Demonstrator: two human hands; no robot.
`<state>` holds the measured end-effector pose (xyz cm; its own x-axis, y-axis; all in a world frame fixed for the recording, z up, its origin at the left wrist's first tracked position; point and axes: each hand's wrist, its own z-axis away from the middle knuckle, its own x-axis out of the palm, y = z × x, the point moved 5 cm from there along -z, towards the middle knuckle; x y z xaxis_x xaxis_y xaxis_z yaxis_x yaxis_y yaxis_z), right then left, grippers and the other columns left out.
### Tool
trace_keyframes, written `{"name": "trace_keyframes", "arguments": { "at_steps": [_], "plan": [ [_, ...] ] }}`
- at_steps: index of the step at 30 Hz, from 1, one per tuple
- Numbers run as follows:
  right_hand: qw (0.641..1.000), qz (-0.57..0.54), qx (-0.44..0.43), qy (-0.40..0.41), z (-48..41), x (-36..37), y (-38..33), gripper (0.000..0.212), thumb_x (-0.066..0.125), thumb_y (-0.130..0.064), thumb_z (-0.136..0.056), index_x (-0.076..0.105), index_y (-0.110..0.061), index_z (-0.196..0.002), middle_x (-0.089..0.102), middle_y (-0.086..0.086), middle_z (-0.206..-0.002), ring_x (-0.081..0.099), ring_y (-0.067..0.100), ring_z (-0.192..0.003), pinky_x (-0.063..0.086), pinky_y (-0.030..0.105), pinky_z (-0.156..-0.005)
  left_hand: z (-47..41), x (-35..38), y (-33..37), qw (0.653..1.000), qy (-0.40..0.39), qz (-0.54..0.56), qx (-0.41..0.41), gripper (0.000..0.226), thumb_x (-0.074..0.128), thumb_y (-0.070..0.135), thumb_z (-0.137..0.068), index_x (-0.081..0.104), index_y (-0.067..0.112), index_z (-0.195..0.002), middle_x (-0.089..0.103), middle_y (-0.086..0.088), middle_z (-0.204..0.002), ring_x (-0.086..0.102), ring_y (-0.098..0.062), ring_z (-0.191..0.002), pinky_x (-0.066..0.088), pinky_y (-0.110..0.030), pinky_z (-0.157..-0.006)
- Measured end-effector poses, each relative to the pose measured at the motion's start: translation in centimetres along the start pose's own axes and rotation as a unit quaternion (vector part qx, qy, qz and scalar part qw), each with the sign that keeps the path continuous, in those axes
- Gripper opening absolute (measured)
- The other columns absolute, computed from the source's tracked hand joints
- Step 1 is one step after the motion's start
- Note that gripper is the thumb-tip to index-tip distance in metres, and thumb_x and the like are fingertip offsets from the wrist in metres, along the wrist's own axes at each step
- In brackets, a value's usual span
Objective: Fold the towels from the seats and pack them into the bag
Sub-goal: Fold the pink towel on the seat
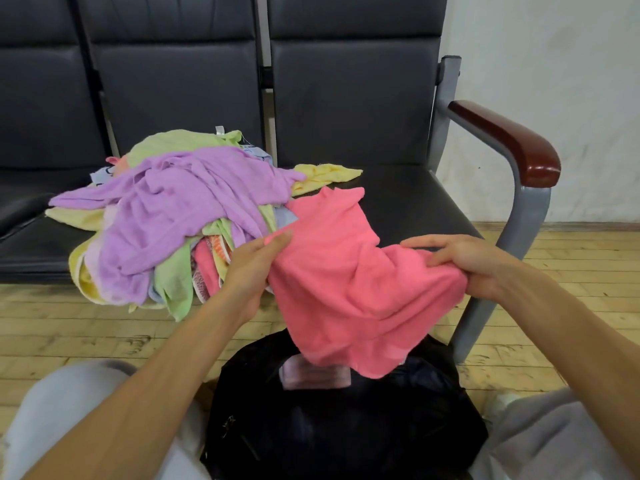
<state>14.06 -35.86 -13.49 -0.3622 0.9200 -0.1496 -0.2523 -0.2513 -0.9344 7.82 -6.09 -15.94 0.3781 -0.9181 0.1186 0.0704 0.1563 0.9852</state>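
Observation:
A pink towel (349, 282) hangs between my two hands over the front edge of the right seat. My left hand (254, 265) pinches its left edge, and my right hand (464, 265) grips its bunched right edge. The towel's lower part droops over the open black bag (346, 420) on the floor between my knees. Inside the bag lies a folded pale purple towel (313, 377). A heap of unfolded towels (180, 216), purple on top with green, yellow and pink ones under it, covers the middle seat.
Black padded seats (408, 195) stand in a row with a grey frame and a dark red armrest (509, 140) at the right end. Yellow wooden floor (69, 334) lies below, with a white wall behind the armrest.

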Motion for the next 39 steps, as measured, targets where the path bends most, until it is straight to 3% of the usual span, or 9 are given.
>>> {"name": "trace_keyframes", "arguments": {
  "at_steps": [3, 6, 10, 16, 21, 28, 33, 36, 39],
  "plan": [
    [0.997, -0.05, -0.017, 0.063, 0.0, -0.8, -0.5, 0.05, 0.038, 0.013, -0.081, 0.074, -0.013, -0.105, 0.071, 0.008, -0.11, 0.063, 0.022, -0.096, 0.052, 0.031, -0.072, -0.1, -1.5, 0.6, 0.998, 0.064, -0.01, 0.011, 0.015, 0.066, 0.016, -0.084, 0.056, 0.017, -0.073, 0.046, 0.001, -0.063, 0.041, -0.018, -0.058, 0.034, -0.024, -0.048],
    [0.975, -0.137, -0.07, 0.158, 0.2, -2.7, -1.5, 0.045, 0.04, 0.006, -0.084, 0.071, -0.013, -0.11, 0.066, 0.007, -0.112, 0.059, 0.022, -0.097, 0.049, 0.032, -0.069, 0.1, -3.0, 2.2, 0.991, 0.126, 0.016, 0.03, 0.02, 0.06, 0.008, -0.085, 0.049, 0.02, -0.073, 0.037, 0.001, -0.06, 0.035, -0.015, -0.049, 0.029, -0.019, -0.035],
    [0.938, -0.17, -0.14, 0.269, 1.1, -4.5, -2.5, 0.024, 0.055, -0.004, -0.092, 0.072, -0.01, -0.108, 0.067, 0.003, -0.115, 0.06, 0.018, -0.107, 0.05, 0.027, -0.082, 0.3, -3.9, 4.3, 0.992, 0.095, 0.047, 0.068, 0.021, 0.057, 0.002, -0.088, 0.062, 0.017, -0.103, 0.052, -0.002, -0.068, 0.044, -0.014, -0.058, 0.037, -0.025, -0.048],
    [0.933, -0.057, -0.153, 0.32, 1.0, -4.8, -2.5, 0.018, 0.069, -0.008, -0.087, 0.074, -0.018, -0.102, 0.066, -0.001, -0.114, 0.057, 0.02, -0.112, 0.049, 0.038, -0.1, -0.5, -4.3, 5.2, 0.975, 0.05, -0.173, 0.132, 0.02, 0.063, 0.009, -0.089, 0.074, 0.024, -0.097, 0.073, 0.003, -0.096, 0.065, -0.014, -0.093, 0.053, -0.032, -0.085],
    [0.929, -0.059, -0.151, 0.333, 0.7, -5.8, -2.6, 0.023, 0.074, -0.002, -0.079, 0.075, -0.021, -0.092, 0.069, -0.002, -0.103, 0.06, 0.021, -0.109, 0.053, 0.037, -0.095, -0.9, -5.1, 5.4, 0.977, 0.092, -0.148, 0.121, 0.024, 0.051, 0.004, -0.096, 0.07, 0.006, -0.109, 0.07, -0.01, -0.089, 0.065, -0.018, -0.073, 0.056, -0.02, -0.062],
    [0.933, -0.004, -0.172, 0.318, 0.6, -5.5, -2.7, 0.035, 0.071, 0.0, -0.08, 0.073, -0.032, -0.096, 0.067, 0.002, -0.116, 0.059, 0.02, -0.111, 0.052, 0.036, -0.095, -0.6, -3.0, 4.1, 0.994, -0.019, -0.086, 0.063, 0.018, 0.063, 0.004, -0.09, 0.071, 0.01, -0.104, 0.07, -0.007, -0.102, 0.064, -0.016, -0.091, 0.053, -0.02, -0.074],
    [0.913, 0.144, -0.176, 0.339, 1.4, -5.9, -3.3, 0.032, 0.077, -0.006, -0.078, 0.074, -0.02, -0.107, 0.071, 0.004, -0.106, 0.064, 0.019, -0.103, 0.051, 0.035, -0.096, 0.1, -2.4, 4.5, 0.865, 0.021, -0.469, 0.174, 0.029, 0.066, 0.007, -0.089, 0.068, 0.007, -0.118, 0.069, -0.009, -0.116, 0.062, -0.015, -0.094, 0.037, -0.009, -0.076],
    [0.872, 0.291, -0.175, 0.352, 2.1, -5.7, -3.9, 0.022, 0.075, -0.011, -0.083, 0.074, -0.01, -0.106, 0.073, 0.008, -0.101, 0.064, 0.019, -0.092, 0.05, 0.034, -0.096, -0.3, -3.1, 4.8, 0.84, 0.058, -0.502, 0.198, 0.018, 0.059, 0.008, -0.093, 0.074, 0.006, -0.103, 0.071, -0.012, -0.095, 0.064, -0.024, -0.085, 0.035, -0.012, -0.064],
    [0.861, 0.328, -0.181, 0.345, 2.2, -5.2, -3.8, 0.016, 0.073, -0.015, -0.086, 0.075, -0.008, -0.1, 0.068, 0.004, -0.083, 0.059, 0.016, -0.079, 0.047, 0.028, -0.08, -0.7, -4.2, 5.4, 0.836, 0.114, -0.49, 0.221, 0.016, 0.058, 0.015, -0.094, 0.065, 0.017, -0.079, 0.064, -0.01, -0.088, 0.058, -0.022, -0.076, 0.04, -0.03, -0.068]
  ]
}}
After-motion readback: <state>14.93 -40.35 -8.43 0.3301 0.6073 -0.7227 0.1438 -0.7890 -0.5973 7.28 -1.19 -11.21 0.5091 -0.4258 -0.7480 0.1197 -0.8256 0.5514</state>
